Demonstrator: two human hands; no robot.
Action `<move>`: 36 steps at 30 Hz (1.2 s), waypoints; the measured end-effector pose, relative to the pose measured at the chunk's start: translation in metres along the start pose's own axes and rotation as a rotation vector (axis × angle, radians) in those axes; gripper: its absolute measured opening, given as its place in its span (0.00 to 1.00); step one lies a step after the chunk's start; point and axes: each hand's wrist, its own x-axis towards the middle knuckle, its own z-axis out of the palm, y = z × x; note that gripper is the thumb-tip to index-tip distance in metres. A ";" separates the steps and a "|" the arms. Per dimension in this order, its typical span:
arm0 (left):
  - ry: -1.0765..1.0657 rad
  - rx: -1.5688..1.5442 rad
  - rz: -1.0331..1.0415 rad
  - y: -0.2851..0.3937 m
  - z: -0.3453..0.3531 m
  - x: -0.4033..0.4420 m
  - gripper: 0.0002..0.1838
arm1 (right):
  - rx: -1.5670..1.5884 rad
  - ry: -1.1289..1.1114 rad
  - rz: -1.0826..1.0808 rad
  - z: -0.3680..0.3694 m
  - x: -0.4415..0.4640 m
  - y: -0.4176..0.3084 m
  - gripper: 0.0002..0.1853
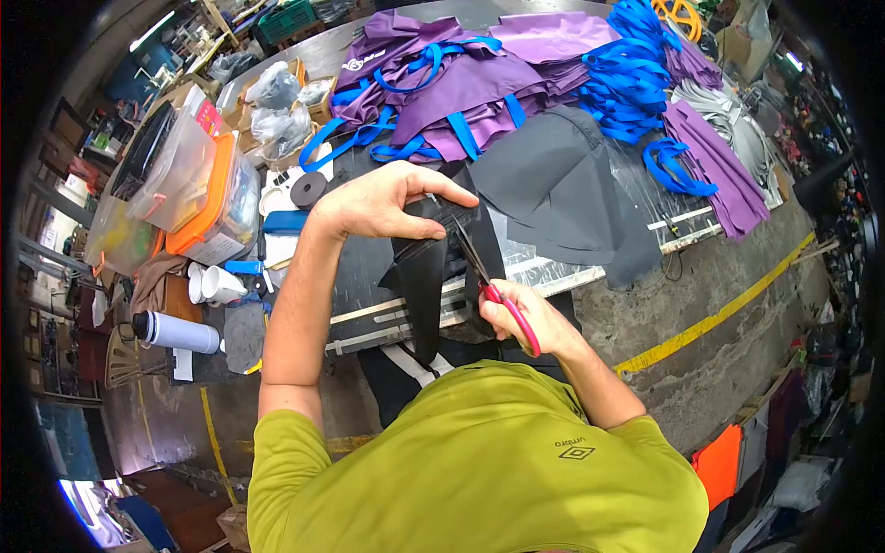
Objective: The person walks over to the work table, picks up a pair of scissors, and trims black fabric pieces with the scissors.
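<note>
My left hand (392,205) pinches a piece of black fabric (424,286) between thumb and fingers, and the cloth hangs down over the table's front edge. In my right hand (527,318) is a pair of scissors (510,311) with red handles. Their blades point up and to the left, against the black fabric near my left fingers. Whether the blades have cloth between them I cannot tell. Just right of the scissors lies a large dark grey fabric piece (553,180), spread over the table edge.
Purple fabric bags (479,92) with blue straps are piled at the back. Bundles of blue strap (627,74) lie at the back right. To the left stand plastic boxes (221,198), a black tape roll (308,190), white cups (221,286) and a bottle (180,332).
</note>
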 end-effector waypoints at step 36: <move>-0.068 -0.225 -0.033 -0.011 0.017 0.010 0.30 | 0.101 0.087 -0.035 0.006 0.001 0.025 0.24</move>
